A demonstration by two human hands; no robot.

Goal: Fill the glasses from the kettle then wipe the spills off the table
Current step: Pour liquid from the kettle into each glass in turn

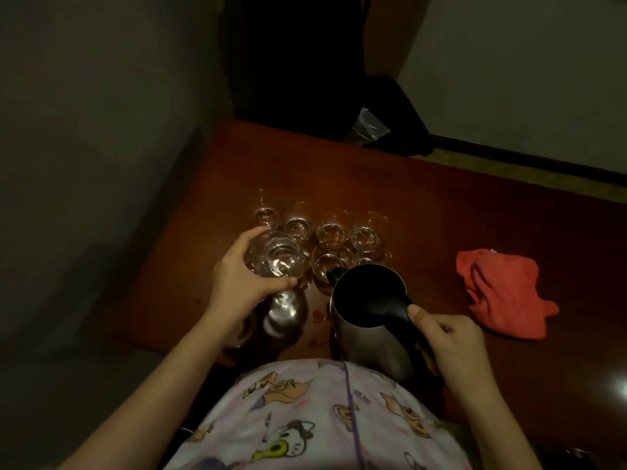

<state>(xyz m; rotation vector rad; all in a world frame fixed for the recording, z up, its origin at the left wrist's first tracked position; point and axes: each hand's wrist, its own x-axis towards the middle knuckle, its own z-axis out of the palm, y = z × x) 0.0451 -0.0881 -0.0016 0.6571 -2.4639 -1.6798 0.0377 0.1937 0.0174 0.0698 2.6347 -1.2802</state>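
My left hand (237, 279) grips a clear glass (276, 254) with water in it, held above the dark wooden table (441, 225). My right hand (448, 340) holds the black handle of a steel kettle (368, 317), lid open, spout pointing toward the glasses. Several glasses (332, 232) stand in rows behind the kettle. Another glass (285, 308) stands below my left hand. Small wet spots (317, 315) lie on the table between that glass and the kettle.
A crumpled red cloth (502, 293) lies on the table to the right. A dark chair or bag (373, 123) stands beyond the far edge. A wall runs along the table's left side.
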